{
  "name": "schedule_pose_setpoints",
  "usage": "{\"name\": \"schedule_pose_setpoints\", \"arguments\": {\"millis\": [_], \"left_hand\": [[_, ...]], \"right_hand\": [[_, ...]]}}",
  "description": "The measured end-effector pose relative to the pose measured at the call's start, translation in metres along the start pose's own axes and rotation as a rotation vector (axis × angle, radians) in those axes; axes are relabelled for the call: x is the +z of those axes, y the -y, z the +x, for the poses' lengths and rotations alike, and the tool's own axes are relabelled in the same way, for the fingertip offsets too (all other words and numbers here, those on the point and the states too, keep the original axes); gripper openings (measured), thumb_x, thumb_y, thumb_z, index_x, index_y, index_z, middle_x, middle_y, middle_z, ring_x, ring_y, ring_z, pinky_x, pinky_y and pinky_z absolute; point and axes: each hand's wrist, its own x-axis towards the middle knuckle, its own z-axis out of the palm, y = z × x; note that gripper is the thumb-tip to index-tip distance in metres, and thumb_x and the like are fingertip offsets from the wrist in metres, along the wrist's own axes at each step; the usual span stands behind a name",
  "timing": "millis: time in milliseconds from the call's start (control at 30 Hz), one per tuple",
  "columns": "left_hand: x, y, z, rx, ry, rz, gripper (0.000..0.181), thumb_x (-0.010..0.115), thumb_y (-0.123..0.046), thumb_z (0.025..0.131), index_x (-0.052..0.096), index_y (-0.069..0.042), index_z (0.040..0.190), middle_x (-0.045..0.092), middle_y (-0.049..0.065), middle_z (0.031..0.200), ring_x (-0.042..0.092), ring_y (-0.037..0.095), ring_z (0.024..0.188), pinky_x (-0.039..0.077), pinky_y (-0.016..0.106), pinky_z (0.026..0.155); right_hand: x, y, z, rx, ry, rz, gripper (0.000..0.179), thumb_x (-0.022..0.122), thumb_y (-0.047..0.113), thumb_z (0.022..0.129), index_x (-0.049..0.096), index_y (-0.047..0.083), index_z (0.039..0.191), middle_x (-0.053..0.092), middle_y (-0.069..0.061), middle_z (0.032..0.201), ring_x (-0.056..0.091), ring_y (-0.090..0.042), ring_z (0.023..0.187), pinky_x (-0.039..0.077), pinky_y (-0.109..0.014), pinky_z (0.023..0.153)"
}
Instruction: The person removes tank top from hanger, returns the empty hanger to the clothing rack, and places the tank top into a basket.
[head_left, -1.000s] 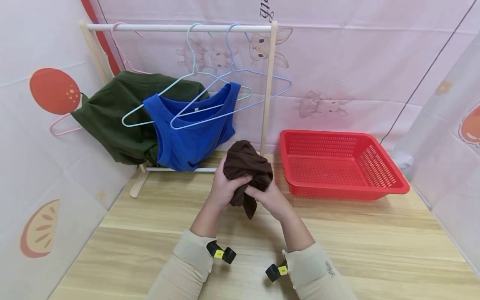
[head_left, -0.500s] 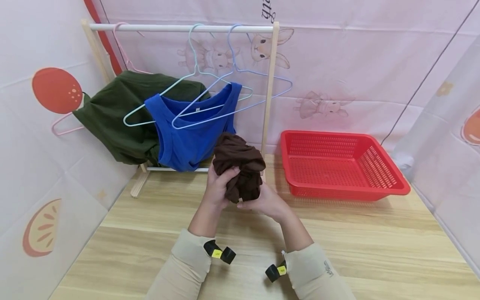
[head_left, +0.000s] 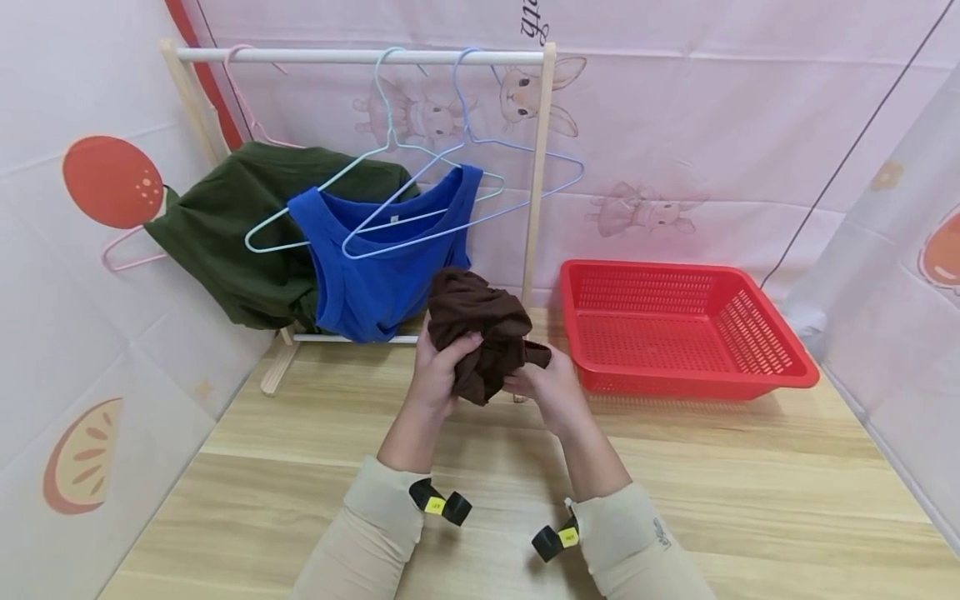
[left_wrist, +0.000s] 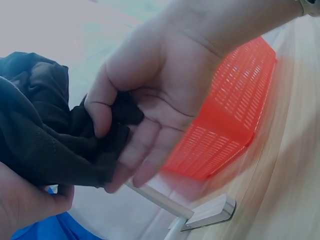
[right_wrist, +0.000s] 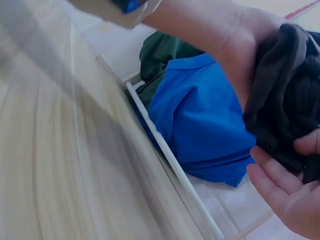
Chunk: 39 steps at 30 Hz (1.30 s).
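Note:
A bunched dark brown garment [head_left: 480,321] is held up over the table in front of the rack. My left hand [head_left: 432,371] grips its left side, thumb across the front. On the right, my right hand [head_left: 551,387] pinches a small edge of the cloth between thumb and fingers, pulled slightly out from the bundle. In the left wrist view the right hand [left_wrist: 155,95] shows its thumb over that fold, with the other fingers fairly straight beneath. The right wrist view has the garment [right_wrist: 285,95] crumpled between both hands. Its full shape is hidden in the folds.
Behind stands a rack with a white rail [head_left: 337,56]. A blue sleeveless top [head_left: 375,283] hangs on a mint hanger [head_left: 258,247], and a dark green garment [head_left: 247,225] on a pink hanger [head_left: 127,264]. A bare lavender hanger [head_left: 525,212] hangs in front. Right is a red basket [head_left: 690,379].
The brown bundle has shifted left and been turned over in the hands. My right hand has moved from beneath it to its right side, drawing out an edge of cloth.

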Motion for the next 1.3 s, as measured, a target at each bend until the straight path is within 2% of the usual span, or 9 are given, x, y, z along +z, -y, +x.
{"name": "schedule_pose_setpoints", "arguments": {"millis": [67, 267, 367, 500, 633, 733, 933, 1067, 1300], "left_hand": [[-0.001, 0.001, 0.001, -0.001, 0.001, 0.024, 0.055, 0.068, 0.002, 0.080, 0.052, -0.021, 0.127, 0.060, 0.003, 0.122, 0.058, 0.019, 0.110, 0.049, 0.030, 0.095], [0.002, 0.002, 0.000, 0.015, 0.011, 0.108, 0.066, 0.071, 0.006, 0.077, 0.047, -0.018, 0.134, 0.059, 0.005, 0.127, 0.056, 0.023, 0.117, 0.047, 0.033, 0.100], [0.005, 0.004, -0.001, 0.034, 0.020, 0.157, 0.071, 0.074, 0.008, 0.075, 0.045, -0.013, 0.137, 0.058, 0.007, 0.129, 0.055, 0.024, 0.117, 0.046, 0.033, 0.101], [0.006, 0.009, -0.001, 0.048, 0.027, 0.245, 0.072, 0.077, 0.007, 0.074, 0.045, -0.008, 0.137, 0.058, 0.008, 0.128, 0.056, 0.023, 0.116, 0.045, 0.033, 0.102], [0.007, 0.011, -0.002, 0.051, 0.018, 0.298, 0.071, 0.078, 0.006, 0.074, 0.045, -0.005, 0.136, 0.058, 0.011, 0.129, 0.056, 0.022, 0.115, 0.045, 0.034, 0.103], [0.007, 0.012, -0.003, 0.068, 0.011, 0.368, 0.072, 0.079, 0.002, 0.074, 0.045, -0.006, 0.137, 0.058, 0.012, 0.131, 0.056, 0.020, 0.115, 0.044, 0.033, 0.103], [0.010, 0.012, -0.006, 0.133, 0.029, 0.540, 0.073, 0.083, -0.007, 0.076, 0.045, -0.009, 0.138, 0.058, 0.009, 0.132, 0.056, 0.020, 0.118, 0.043, 0.039, 0.105], [0.012, 0.011, -0.007, 0.122, 0.064, 0.620, 0.076, 0.084, -0.016, 0.076, 0.042, -0.013, 0.140, 0.058, 0.005, 0.133, 0.056, 0.020, 0.119, 0.043, 0.043, 0.105], [0.012, 0.011, -0.009, 0.095, 0.145, 0.771, 0.084, 0.083, -0.020, 0.079, 0.035, -0.016, 0.147, 0.055, 0.007, 0.137, 0.055, 0.022, 0.122, 0.044, 0.047, 0.104]], "right_hand": [[0.001, 0.002, -0.001, 0.003, -0.010, 0.093, 0.024, 0.053, 0.000, 0.094, 0.054, 0.002, 0.118, 0.073, -0.002, 0.089, 0.073, -0.016, 0.074, 0.060, -0.040, 0.076], [0.005, 0.009, -0.003, -0.017, -0.036, 0.314, 0.019, 0.038, 0.001, 0.097, 0.051, 0.015, 0.096, 0.072, 0.001, 0.089, 0.072, -0.016, 0.072, 0.059, -0.040, 0.074], [0.008, 0.013, -0.006, -0.066, 0.003, 0.329, 0.022, 0.034, 0.016, 0.103, 0.055, 0.022, 0.106, 0.070, 0.002, 0.103, 0.070, -0.015, 0.084, 0.056, -0.044, 0.079], [0.010, 0.019, -0.013, -0.175, 0.101, 0.204, 0.041, 0.034, 0.050, 0.104, 0.047, 0.028, 0.136, 0.058, 0.001, 0.131, 0.062, -0.015, 0.108, 0.052, -0.044, 0.085], [0.013, 0.021, -0.016, -0.284, 0.161, 0.011, 0.083, 0.047, 0.072, 0.089, 0.022, 0.028, 0.155, 0.040, -0.006, 0.150, 0.053, -0.020, 0.124, 0.051, -0.042, 0.092], [0.015, 0.020, -0.017, -0.339, 0.137, -0.116, 0.099, 0.060, 0.071, 0.082, 0.011, 0.031, 0.158, 0.036, -0.006, 0.154, 0.047, -0.021, 0.133, 0.047, -0.041, 0.101], [0.021, 0.018, -0.020, -0.424, 0.039, -0.288, 0.122, 0.075, 0.066, 0.072, -0.004, 0.030, 0.158, 0.031, -0.002, 0.158, 0.033, -0.016, 0.144, 0.029, -0.040, 0.117], [0.022, 0.018, -0.019, -0.440, -0.002, -0.332, 0.125, 0.079, 0.061, 0.071, -0.001, 0.020, 0.159, 0.025, -0.001, 0.160, 0.033, -0.015, 0.143, 0.027, -0.039, 0.118], [0.018, 0.020, -0.017, -0.390, -0.011, -0.327, 0.124, 0.086, 0.053, 0.068, 0.011, 0.011, 0.157, 0.040, -0.006, 0.150, 0.042, -0.017, 0.135, 0.032, -0.040, 0.115]]}}
